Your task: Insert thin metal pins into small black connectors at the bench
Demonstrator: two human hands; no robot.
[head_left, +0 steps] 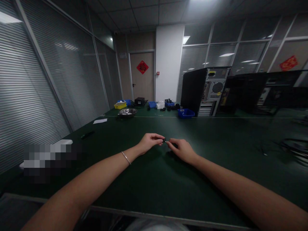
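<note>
Both hands meet over the middle of the dark green table (144,176). Pinched in the fingertips of my left hand (148,142) is a small black part (164,140), too small to identify. My right hand (181,148) has its thumb and forefinger closed at a short, light-coloured tip (166,141) beside the black part. Whether that tip is a separate piece or belongs to the black part I cannot tell. A thin bracelet (126,158) circles my left wrist.
A metal bowl (127,113), a yellow bin (120,105) and a blue bin (186,113) stand towards the back. Behind the blue bin rises a computer tower (205,91). Black cables (297,149) lie at right; a white paper (100,121) and a dark green tool (87,134) lie left.
</note>
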